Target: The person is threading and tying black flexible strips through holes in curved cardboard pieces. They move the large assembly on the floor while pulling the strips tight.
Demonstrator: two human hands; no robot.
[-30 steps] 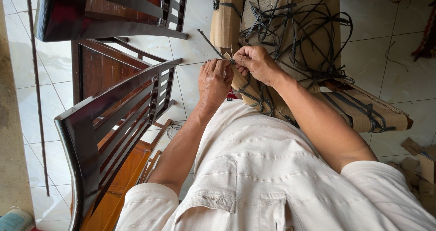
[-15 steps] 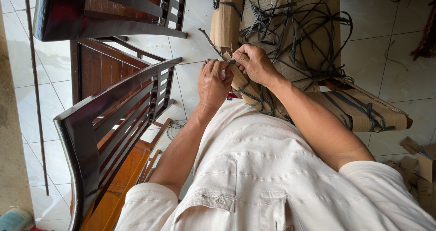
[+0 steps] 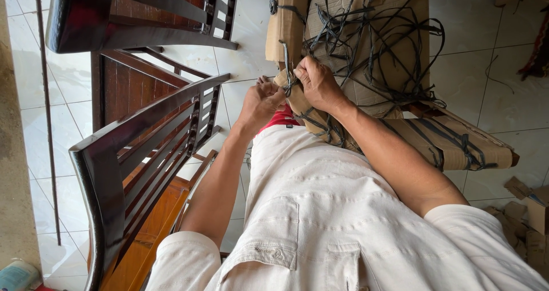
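Cardboard, brown and creased, wrapped a piece of furniture [image 3: 394, 45] that stood on the pale tiled floor [image 3: 497, 68], bound all over by thin black plastic strapping [image 3: 366, 33]. Both hands met at its near wrapped edge: the right hand [image 3: 318, 85] was closed around a strap and the cardboard beneath, the left hand [image 3: 262, 101] pinched shut on the same strap [image 3: 287, 68] just beside it. That band looked light, flat, springy and probably slick, best gripped close to the knot. Dark glossy slatted wooden chairs [image 3: 137, 148] stood to the left.
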